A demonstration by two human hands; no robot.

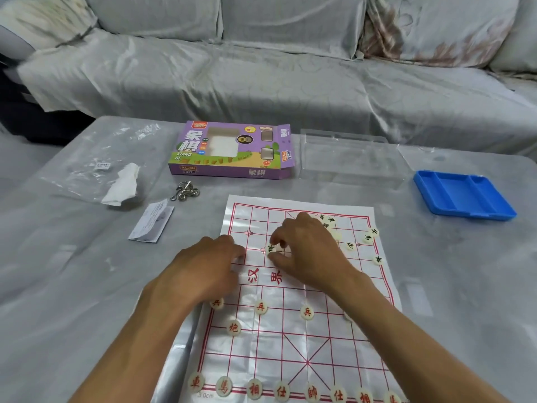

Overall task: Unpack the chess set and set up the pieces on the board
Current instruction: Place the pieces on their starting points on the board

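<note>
the unpacking looks done: the purple box (232,151) lies open at the far side of the table (72,271), a clear plastic tray (348,158) beside it and the blue tray (463,196) well off to the right, with no pieces visible in it

the board (290,315), a thin printed sheet, is spread flat in front of the person. the near side seems close to finished – the red back row (282,389) runs along the bottom edge, three red soldiers (260,307) show on their line with more possibly hidden under the forearms, and one red cannon (234,328) sits on the left; the right-hand one i cannot see

the far side is what's left. several black-lettered pieces (364,238) lie loose and unordered near the far right corner, not yet on their points

the right hand (308,251) has thumb and forefinger curled round a black piece (271,248), pinching it just above the river line on the left half, apparently setting it on a soldier point. the left hand (203,263) lies on the board's left edge, fingers bent and pressing down on the sheet – whether it holds a piece under them i cannot tell

by my reckoning roughly half is done, and most black pieces still need sorting into rows
</note>
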